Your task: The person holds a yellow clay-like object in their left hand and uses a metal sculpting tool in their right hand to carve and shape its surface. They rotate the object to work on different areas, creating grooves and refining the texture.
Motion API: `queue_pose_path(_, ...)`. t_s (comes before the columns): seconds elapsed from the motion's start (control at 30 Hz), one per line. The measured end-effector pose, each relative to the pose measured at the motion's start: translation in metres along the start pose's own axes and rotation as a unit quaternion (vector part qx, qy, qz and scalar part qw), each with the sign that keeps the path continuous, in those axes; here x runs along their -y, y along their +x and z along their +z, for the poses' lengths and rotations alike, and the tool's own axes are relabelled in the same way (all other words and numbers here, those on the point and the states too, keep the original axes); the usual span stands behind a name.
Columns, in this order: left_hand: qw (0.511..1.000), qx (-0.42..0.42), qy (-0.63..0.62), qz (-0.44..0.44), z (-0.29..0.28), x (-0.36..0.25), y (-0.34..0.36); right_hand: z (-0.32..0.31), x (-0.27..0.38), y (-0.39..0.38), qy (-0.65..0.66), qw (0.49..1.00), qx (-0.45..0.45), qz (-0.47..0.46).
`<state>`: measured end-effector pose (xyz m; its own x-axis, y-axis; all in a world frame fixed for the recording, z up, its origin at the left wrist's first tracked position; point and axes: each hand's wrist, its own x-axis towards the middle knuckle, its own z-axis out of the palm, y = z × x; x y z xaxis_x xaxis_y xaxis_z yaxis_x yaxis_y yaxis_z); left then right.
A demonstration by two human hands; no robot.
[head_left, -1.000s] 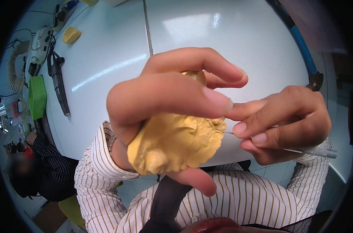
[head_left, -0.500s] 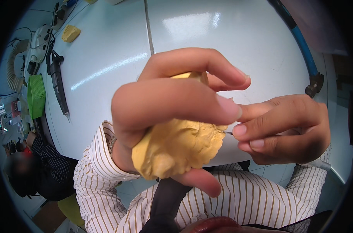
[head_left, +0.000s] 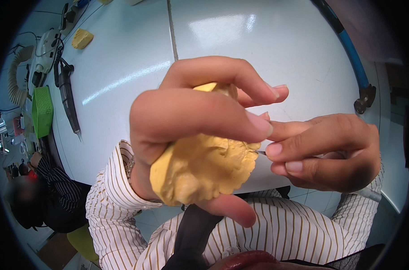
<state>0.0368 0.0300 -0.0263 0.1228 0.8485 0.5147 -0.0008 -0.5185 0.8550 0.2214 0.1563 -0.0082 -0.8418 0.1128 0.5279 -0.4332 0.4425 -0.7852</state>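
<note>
A yellow plaster dental cast (head_left: 204, 173) is gripped in my left hand (head_left: 191, 114), with fingers curled over its top and one digit showing below. Its tooth-edged rim points right. My right hand (head_left: 332, 153) pinches a slim hand tool (head_left: 370, 194), whose grey end shows past the palm by the wrist. The tool's thin dark tip reaches the right rim of the cast, just beyond my right fingertips. Most of the shaft is hidden inside the hand. One left fingertip lies close against the right fingers.
On the white table (head_left: 119, 58) lie a black corded handpiece (head_left: 68, 101) and another yellow cast (head_left: 82, 39). A green basket (head_left: 42, 110) and ribbed hose (head_left: 16, 85) are at left. A blue-handled hammer (head_left: 352, 63) rests at right. A person in dark clothes (head_left: 56, 198) sits at far left.
The cast has shifted slightly left and up in my left hand's grip. My right fingers have moved a little left along with it; the tool tip stays at the rim.
</note>
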Motion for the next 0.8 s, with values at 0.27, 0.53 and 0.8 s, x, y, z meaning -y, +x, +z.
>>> queue_pose_path(0.27, 0.999, 0.007, 0.042, -0.009, 0.005, -0.006, 0.001, -0.006, -0.012, 0.001, 0.089, 0.996, 0.027, -0.012)
queue_pose_path(0.53, 0.998, 0.024, 0.061, -0.001, 0.002, -0.009, 0.004, -0.004, -0.009, 0.003, 0.087, 0.996, 0.021, -0.019)
queue_pose_path(0.8, 0.998, 0.017, 0.059, -0.003, 0.004, -0.008, 0.002, -0.003, -0.011, 0.002, 0.091, 0.995, 0.024, -0.022)
